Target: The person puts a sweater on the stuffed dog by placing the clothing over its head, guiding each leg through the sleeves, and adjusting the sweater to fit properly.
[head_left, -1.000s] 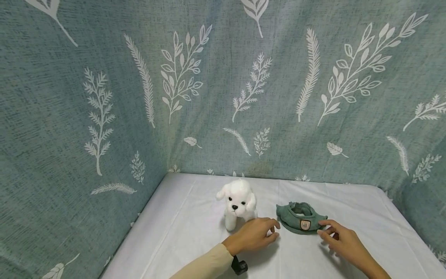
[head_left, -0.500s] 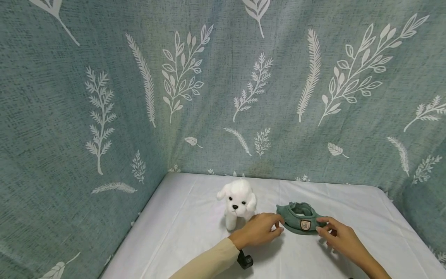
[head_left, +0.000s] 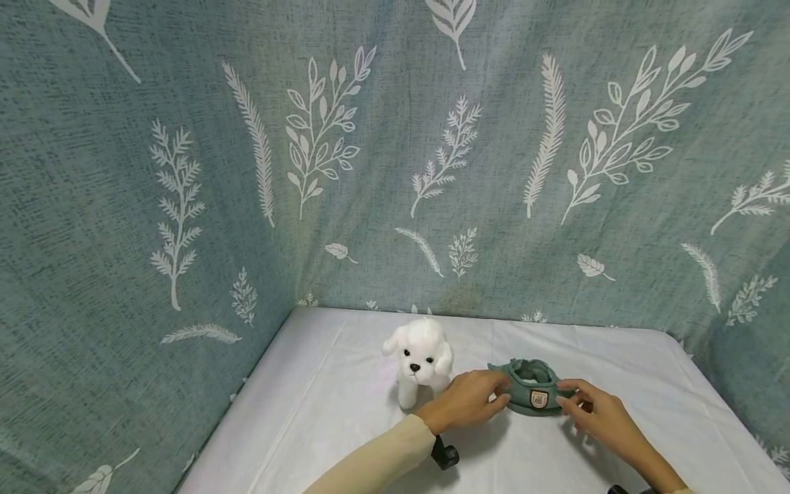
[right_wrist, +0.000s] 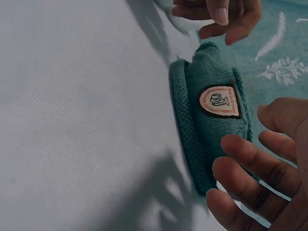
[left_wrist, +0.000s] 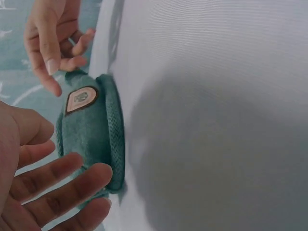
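A small green knitted pet sweater stands on the white cloth, its round opening upward and a pale badge facing me. My left hand is at its left end, fingers loosely bent and overlapping the edge in the head view. On the other end, my right hand has thumb and fingers apart beside the knit. Both wrist views show spread fingers around the sweater, gripping nothing. Left of it a white plush dog stands upright, its lower body partly hidden behind my left hand.
The white-covered table is bordered by a teal leaf-print curtain at the back and sides. Below my left wrist a black wrist mount sticks out.
My left hand has moved right, from beside the plush dog to the sweater's left end. My right hand has shifted slightly left, closer in on the sweater. The dog stays in place.
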Demonstrator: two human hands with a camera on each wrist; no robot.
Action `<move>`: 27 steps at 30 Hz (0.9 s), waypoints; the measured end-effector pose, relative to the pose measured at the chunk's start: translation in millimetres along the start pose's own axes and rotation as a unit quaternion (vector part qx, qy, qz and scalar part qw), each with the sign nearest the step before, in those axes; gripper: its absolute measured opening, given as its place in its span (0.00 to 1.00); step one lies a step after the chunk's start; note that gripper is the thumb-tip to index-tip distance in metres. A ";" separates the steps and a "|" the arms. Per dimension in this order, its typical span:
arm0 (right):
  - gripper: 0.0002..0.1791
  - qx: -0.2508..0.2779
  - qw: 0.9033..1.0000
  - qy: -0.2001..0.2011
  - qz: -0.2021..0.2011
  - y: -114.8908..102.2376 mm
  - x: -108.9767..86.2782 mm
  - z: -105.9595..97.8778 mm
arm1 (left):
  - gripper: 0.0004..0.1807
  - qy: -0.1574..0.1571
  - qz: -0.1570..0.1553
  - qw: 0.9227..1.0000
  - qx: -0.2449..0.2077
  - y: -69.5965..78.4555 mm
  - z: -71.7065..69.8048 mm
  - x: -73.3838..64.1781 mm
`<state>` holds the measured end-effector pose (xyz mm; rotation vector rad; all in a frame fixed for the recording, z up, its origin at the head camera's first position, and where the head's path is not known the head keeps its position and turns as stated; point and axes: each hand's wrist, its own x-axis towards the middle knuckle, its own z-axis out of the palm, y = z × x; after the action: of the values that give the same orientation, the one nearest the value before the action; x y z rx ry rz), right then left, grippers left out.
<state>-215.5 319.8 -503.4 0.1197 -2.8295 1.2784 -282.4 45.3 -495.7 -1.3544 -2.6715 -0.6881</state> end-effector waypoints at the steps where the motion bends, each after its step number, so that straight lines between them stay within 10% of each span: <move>1: 0.26 0.001 1.000 0.000 0.000 -0.4 0.6 0.0 | 0.12 0.003 0.001 1.000 0.001 0.4 0.4 1.1; 27: 0.27 -0.012 1.000 -0.024 -0.013 5.3 19.9 -0.9 | 0.16 -0.013 -0.029 0.999 0.001 2.6 6.6 34.4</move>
<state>-235.8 322.8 -505.6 0.1877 -2.8721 1.2514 -300.4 75.2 -491.9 -1.2996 -2.7409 -0.6788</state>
